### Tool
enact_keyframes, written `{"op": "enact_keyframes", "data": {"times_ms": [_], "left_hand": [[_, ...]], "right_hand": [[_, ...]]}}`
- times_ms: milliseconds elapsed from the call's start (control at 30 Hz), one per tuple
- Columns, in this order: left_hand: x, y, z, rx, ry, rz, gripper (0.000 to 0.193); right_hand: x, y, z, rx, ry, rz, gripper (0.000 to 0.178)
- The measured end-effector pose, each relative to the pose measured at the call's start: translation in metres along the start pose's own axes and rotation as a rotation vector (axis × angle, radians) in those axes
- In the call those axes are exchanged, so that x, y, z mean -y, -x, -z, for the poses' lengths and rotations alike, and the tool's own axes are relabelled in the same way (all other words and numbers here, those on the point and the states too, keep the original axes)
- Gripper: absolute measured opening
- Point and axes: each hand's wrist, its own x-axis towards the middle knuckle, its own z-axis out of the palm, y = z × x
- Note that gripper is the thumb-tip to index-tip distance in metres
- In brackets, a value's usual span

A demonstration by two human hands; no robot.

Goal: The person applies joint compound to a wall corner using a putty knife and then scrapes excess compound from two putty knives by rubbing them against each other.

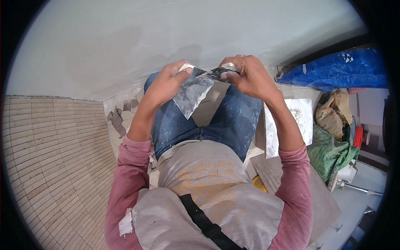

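My left hand [170, 81] is closed around a flat, grey, angular scraper blade [193, 96] smeared with whitish putty. The wide face of this blade hangs down in front of my knees. In my right hand [249, 77] a second, darker scraper blade [216, 74] is gripped, also streaked with white. The two blades meet or overlap between my hands, near the wall; whether they touch I cannot tell. My fingers cover the held ends of both, so any handles are hidden.
A pale plastered wall [187, 29] with damp-looking patches rises ahead. Ribbed tiles [54, 154] lie to the left, with torn scraps [117, 121] nearby. On the right are a white-smeared board [296, 121], a blue tarp [333, 68], a green sack [329, 152] and a grey panel [312, 200].
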Motion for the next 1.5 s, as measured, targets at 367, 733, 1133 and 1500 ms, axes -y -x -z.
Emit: {"op": "enact_keyframes", "data": {"times_ms": [367,733,1133,1500], "left_hand": [[0.009,-0.021,-0.006,-0.121,0.006,-0.129,0.027],[0.009,-0.036,-0.002,-0.446,-0.013,-0.225,0.027],[0.052,-0.007,-0.055,-0.526,1.033,0.133,0.032],[0.035,0.011,-0.03,-0.49,1.141,0.018,0.027]], "right_hand": [[-0.005,0.006,-0.04,-0.027,-0.211,-0.128,0.017],[-0.004,0.016,-0.062,0.065,-0.255,-0.238,0.023],[-0.002,0.031,-0.103,-0.566,-0.108,0.38,0.052],[-0.05,0.029,-0.095,-0.454,0.157,0.201,0.046]]}}
